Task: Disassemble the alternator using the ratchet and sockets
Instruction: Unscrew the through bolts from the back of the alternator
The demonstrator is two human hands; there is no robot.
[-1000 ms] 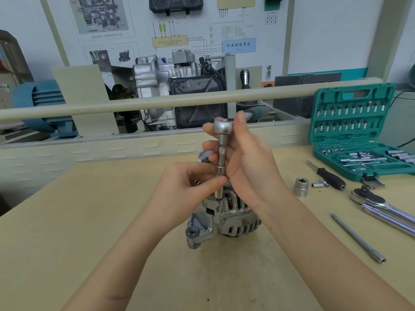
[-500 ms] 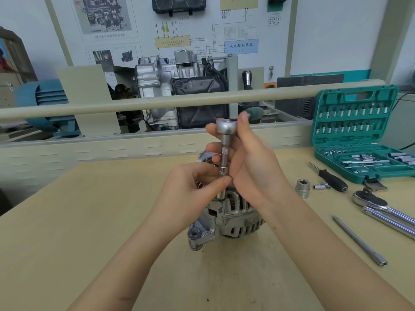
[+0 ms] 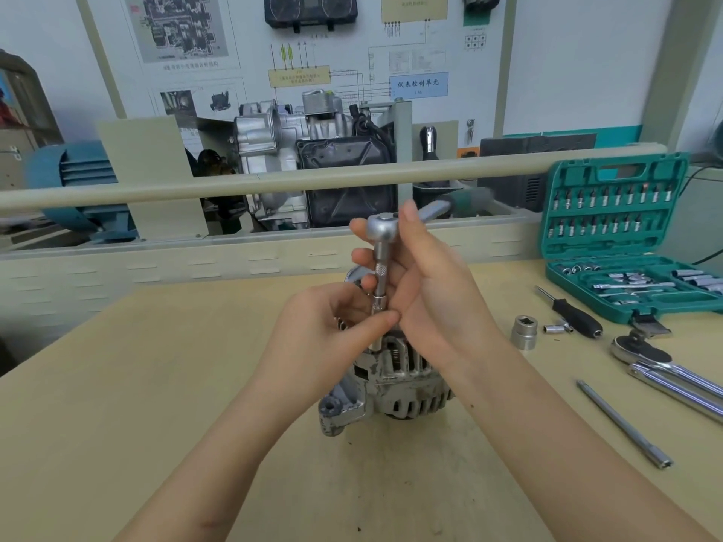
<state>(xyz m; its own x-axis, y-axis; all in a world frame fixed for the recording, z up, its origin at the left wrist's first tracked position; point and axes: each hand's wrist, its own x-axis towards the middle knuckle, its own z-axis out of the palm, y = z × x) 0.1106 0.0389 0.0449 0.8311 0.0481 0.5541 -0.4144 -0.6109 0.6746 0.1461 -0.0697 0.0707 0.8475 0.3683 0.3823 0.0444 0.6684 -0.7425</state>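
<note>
A grey metal alternator (image 3: pixel 395 385) stands on the wooden table (image 3: pixel 117 385) in the middle of the view. A small silver ratchet (image 3: pixel 382 228) with an extension bar and socket stands upright on its top. My right hand (image 3: pixel 430 291) wraps around the ratchet head and the upper bar. My left hand (image 3: pixel 332 326) pinches the lower end of the bar between thumb and fingers, just above the alternator. Both hands hide the alternator's top and the socket's seat.
To the right lie a large socket (image 3: pixel 524 332), a small adapter (image 3: pixel 557 329), a black-handled driver (image 3: pixel 575 314), a large ratchet (image 3: pixel 665 369) and a long extension bar (image 3: pixel 626 424). An open green socket case (image 3: pixel 626 236) stands at the far right. A beige rail (image 3: pixel 274 185) crosses behind.
Both hands and the ratchet stay on the alternator almost as before; only the camera has shifted slightly.
</note>
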